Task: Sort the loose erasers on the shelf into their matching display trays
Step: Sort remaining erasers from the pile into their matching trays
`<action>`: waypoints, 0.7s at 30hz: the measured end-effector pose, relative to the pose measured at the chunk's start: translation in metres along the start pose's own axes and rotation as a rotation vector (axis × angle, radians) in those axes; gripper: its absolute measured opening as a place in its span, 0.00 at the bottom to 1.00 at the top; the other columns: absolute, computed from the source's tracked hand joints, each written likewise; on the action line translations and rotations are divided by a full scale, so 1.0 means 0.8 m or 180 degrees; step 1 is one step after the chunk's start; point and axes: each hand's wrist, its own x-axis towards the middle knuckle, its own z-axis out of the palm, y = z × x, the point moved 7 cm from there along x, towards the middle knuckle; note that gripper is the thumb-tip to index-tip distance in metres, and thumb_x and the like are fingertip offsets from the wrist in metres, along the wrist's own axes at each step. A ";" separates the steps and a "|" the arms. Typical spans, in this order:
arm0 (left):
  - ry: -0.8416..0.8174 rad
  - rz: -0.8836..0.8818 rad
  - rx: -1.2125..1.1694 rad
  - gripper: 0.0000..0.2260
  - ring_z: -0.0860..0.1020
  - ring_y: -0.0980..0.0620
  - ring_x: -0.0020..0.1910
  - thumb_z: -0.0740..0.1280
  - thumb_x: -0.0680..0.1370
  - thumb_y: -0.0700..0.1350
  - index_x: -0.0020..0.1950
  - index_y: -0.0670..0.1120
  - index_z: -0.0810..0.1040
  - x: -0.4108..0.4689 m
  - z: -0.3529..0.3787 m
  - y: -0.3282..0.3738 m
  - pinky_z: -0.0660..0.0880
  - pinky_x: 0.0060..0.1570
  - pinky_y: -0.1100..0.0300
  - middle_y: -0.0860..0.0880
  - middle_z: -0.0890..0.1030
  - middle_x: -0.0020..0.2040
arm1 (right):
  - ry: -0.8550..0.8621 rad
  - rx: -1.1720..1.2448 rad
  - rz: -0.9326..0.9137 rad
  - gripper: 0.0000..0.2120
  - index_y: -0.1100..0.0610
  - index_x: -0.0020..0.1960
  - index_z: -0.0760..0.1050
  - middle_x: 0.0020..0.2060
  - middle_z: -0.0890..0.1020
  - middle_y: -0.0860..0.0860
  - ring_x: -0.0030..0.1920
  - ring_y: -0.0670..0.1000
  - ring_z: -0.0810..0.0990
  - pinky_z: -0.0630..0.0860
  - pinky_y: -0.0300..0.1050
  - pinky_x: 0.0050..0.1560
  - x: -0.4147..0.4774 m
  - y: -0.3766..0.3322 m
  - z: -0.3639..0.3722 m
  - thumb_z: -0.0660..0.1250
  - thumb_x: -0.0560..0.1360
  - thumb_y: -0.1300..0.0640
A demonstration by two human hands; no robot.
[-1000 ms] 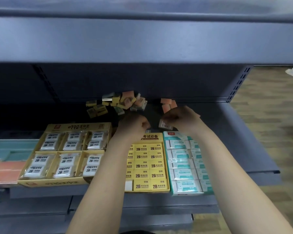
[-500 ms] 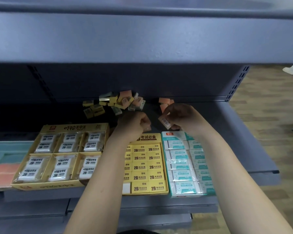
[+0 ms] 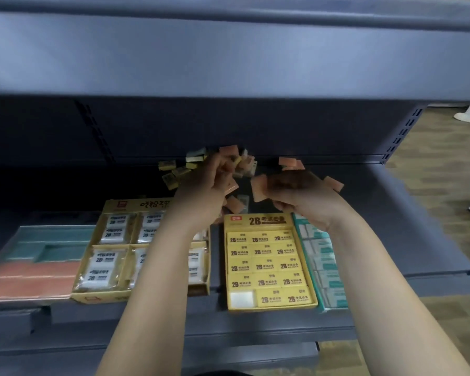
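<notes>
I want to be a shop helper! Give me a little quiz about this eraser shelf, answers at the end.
1. True or false: the right hand pinches a flat peach-orange rectangular eraser.
2. Which tray sits between the yellow cardboard box of plastic-wrapped white erasers and the teal-and-white paper-sleeved erasers? A. a red pencil tray; B. the yellow cardboard tray of yellow 2B erasers; C. a blue basket.
3. Fill in: the pile of loose small yellow and peach erasers lies at the ___ of the dark grey metal shelf.
Key: 1 true; 2 B; 3 back.
</notes>
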 end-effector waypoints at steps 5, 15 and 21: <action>0.0045 -0.0181 -0.0211 0.08 0.74 0.54 0.43 0.56 0.84 0.49 0.58 0.52 0.73 -0.014 -0.048 -0.044 0.68 0.41 0.58 0.55 0.75 0.46 | 0.0120 0.0041 -0.0044 0.12 0.53 0.37 0.79 0.26 0.72 0.48 0.30 0.49 0.68 0.63 0.43 0.35 0.002 -0.030 0.050 0.68 0.77 0.49; 0.0061 -0.0222 -0.0574 0.11 0.76 0.64 0.51 0.70 0.77 0.50 0.55 0.50 0.74 -0.051 -0.134 -0.118 0.74 0.45 0.66 0.53 0.78 0.51 | -0.0128 0.0683 0.0097 0.07 0.58 0.47 0.82 0.32 0.79 0.54 0.32 0.49 0.74 0.69 0.40 0.35 0.007 -0.068 0.158 0.68 0.77 0.56; 0.0190 -0.0161 -0.0831 0.08 0.80 0.56 0.42 0.67 0.78 0.53 0.52 0.49 0.76 -0.072 -0.182 -0.157 0.74 0.45 0.58 0.49 0.83 0.45 | -0.0528 0.0914 -0.0045 0.08 0.60 0.54 0.80 0.33 0.81 0.53 0.31 0.46 0.76 0.75 0.36 0.33 0.002 -0.097 0.222 0.67 0.76 0.67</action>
